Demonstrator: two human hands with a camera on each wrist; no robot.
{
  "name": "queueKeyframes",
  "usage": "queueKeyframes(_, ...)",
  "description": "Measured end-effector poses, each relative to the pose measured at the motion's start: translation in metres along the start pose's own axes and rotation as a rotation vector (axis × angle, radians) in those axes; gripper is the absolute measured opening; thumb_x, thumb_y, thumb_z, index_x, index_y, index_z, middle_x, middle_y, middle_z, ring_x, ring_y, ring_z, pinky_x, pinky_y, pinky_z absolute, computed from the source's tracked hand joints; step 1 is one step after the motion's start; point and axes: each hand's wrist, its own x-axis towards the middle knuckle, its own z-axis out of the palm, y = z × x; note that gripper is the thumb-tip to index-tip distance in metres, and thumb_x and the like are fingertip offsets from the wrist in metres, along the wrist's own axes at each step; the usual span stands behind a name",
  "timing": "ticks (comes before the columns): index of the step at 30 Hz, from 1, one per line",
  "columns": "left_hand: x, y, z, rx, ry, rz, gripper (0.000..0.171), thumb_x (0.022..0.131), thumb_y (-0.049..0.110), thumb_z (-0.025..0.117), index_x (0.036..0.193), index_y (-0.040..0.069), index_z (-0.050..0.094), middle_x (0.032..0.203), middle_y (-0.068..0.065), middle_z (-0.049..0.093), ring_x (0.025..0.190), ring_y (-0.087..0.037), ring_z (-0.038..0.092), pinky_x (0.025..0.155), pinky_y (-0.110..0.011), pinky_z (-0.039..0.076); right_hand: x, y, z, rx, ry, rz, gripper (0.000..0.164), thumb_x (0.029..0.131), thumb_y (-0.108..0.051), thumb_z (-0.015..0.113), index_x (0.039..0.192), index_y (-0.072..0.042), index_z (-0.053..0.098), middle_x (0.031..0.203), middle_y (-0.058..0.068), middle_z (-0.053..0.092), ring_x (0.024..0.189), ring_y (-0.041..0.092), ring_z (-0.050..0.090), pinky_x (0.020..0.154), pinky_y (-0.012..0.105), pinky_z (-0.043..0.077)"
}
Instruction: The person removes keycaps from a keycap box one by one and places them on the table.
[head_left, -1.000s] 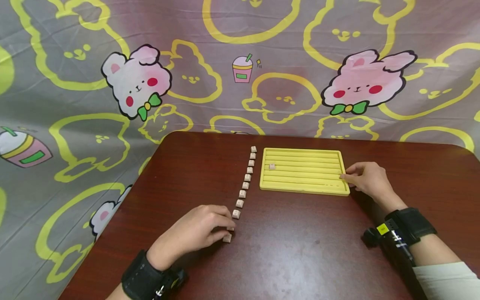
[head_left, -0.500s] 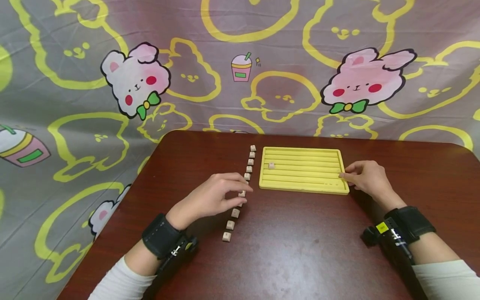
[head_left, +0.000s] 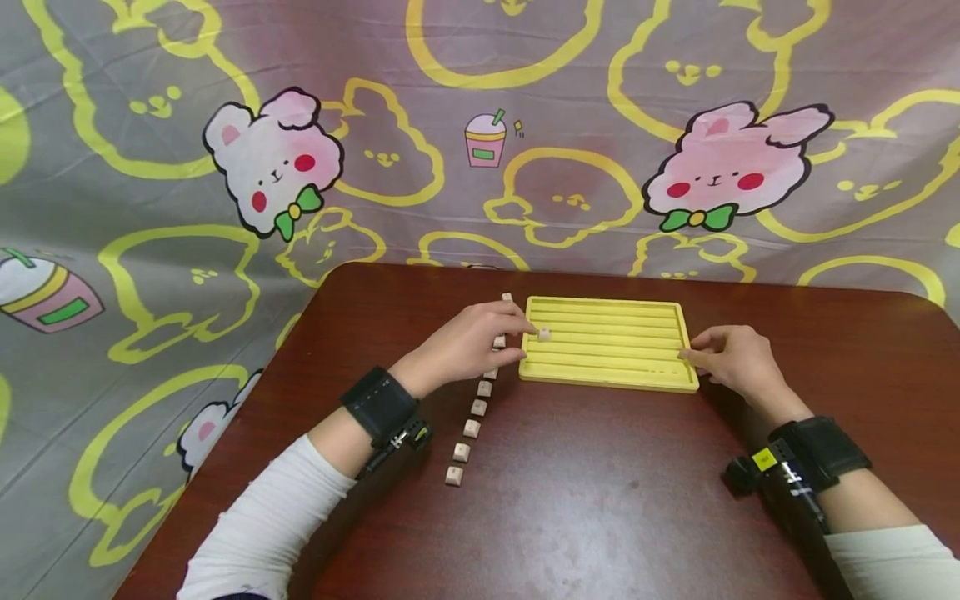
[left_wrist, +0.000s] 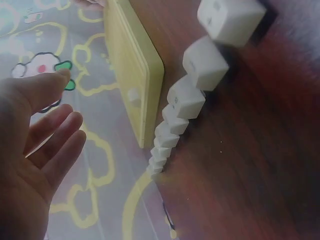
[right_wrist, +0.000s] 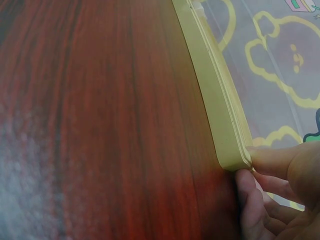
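A yellow tray with long parallel ridges [head_left: 611, 343] lies on the table; one pale keycap [head_left: 544, 334] sits in it near the left end. My left hand [head_left: 480, 340] hovers by the tray's left edge, thumb and fingers apart. In the left wrist view that hand [left_wrist: 42, 135] has nothing between its fingers. Beneath and beside it runs a slanting row of small white keycaps [head_left: 478, 407], partly hidden by the hand. At the tray's right edge my right hand [head_left: 731, 358] pinches the rim. The right wrist view shows its thumb [right_wrist: 272, 161] on the tray's corner.
The dark reddish-brown table [head_left: 600, 492] has a glossy surface. Behind it hangs a grey cloth [head_left: 420, 50] with yellow outlines and cartoon rabbits. Black bands with small cameras circle both wrists.
My left hand has moved away from the near end of the keycap row, up and to the right, to the tray's left edge. The right hand stays on the tray.
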Motion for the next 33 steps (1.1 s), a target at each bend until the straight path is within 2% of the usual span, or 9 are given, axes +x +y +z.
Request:
queueKeyframes(3, 0.011, -0.003, 0.004, 0.000, -0.032, -0.012, 0.034, 0.091, 0.020, 0.073, 0.123, 0.012, 0.069, 0.118, -0.005, 0.066, 0.100, -0.021, 0.065, 0.082, -0.031, 0.054, 0.001, 0.000, 0.000, 0.003, -0.004, 0.002, 0.038, 0.089, -0.028, 0.073, 0.108, 0.004, 0.069, 0.093, 0.020, 0.072, 0.064, 0.013, 0.065, 0.058, 0.026, 0.057)
queueKeyframes(9, 0.025, -0.005, 0.010, 0.045, -0.066, -0.028, 0.035, 0.092, 0.022, 0.071, 0.125, 0.013, 0.068, 0.122, -0.003, 0.064, 0.112, -0.018, 0.062, 0.094, -0.033, 0.053, 0.001, 0.000, 0.000, 0.002, -0.002, 0.010, 0.038, 0.088, -0.028, 0.074, 0.108, 0.004, 0.069, 0.094, 0.021, 0.072, 0.064, 0.013, 0.064, 0.058, 0.026, 0.057)
queueKeyframes(15, 0.039, -0.009, 0.016, 0.029, -0.073, -0.056, 0.032, 0.094, 0.023, 0.068, 0.124, 0.011, 0.069, 0.120, -0.004, 0.065, 0.107, -0.021, 0.064, 0.090, -0.033, 0.054, 0.002, 0.000, -0.001, 0.000, -0.007, 0.013, 0.038, 0.089, -0.028, 0.073, 0.108, 0.004, 0.068, 0.094, 0.021, 0.073, 0.065, 0.013, 0.065, 0.058, 0.026, 0.057)
queueKeyframes(18, 0.046, -0.012, 0.020, 0.026, -0.092, -0.074, 0.032, 0.095, 0.023, 0.067, 0.124, 0.010, 0.069, 0.121, -0.005, 0.066, 0.109, -0.021, 0.064, 0.093, -0.033, 0.053, 0.002, 0.000, 0.000, -0.001, -0.010, 0.018, 0.037, 0.089, -0.028, 0.073, 0.108, 0.004, 0.068, 0.094, 0.021, 0.072, 0.065, 0.014, 0.065, 0.058, 0.027, 0.057)
queueKeyframes(23, 0.054, -0.014, 0.026, 0.057, -0.130, -0.098, 0.032, 0.095, 0.022, 0.067, 0.125, 0.011, 0.069, 0.122, -0.005, 0.066, 0.113, -0.020, 0.063, 0.096, -0.032, 0.052, 0.001, 0.000, 0.000, 0.000, -0.010, 0.016, 0.037, 0.089, -0.027, 0.072, 0.108, 0.004, 0.068, 0.095, 0.021, 0.072, 0.064, 0.014, 0.064, 0.058, 0.026, 0.057)
queueKeyframes(28, 0.058, -0.015, 0.028, 0.051, -0.161, -0.128, 0.032, 0.095, 0.022, 0.066, 0.125, 0.012, 0.068, 0.124, -0.005, 0.065, 0.114, -0.021, 0.062, 0.096, -0.032, 0.052, 0.001, -0.001, 0.000, 0.004, -0.011, 0.006, 0.037, 0.089, -0.028, 0.073, 0.108, 0.004, 0.068, 0.094, 0.021, 0.072, 0.063, 0.014, 0.064, 0.057, 0.025, 0.057)
queueKeyframes(33, 0.061, -0.017, 0.031, 0.040, -0.170, -0.120, 0.028, 0.095, 0.019, 0.066, 0.122, 0.013, 0.070, 0.121, -0.005, 0.066, 0.111, -0.020, 0.062, 0.092, -0.031, 0.053, 0.001, -0.001, -0.001, 0.008, -0.004, 0.007, 0.036, 0.088, -0.026, 0.073, 0.107, 0.004, 0.068, 0.093, 0.020, 0.072, 0.063, 0.014, 0.064, 0.057, 0.025, 0.056)
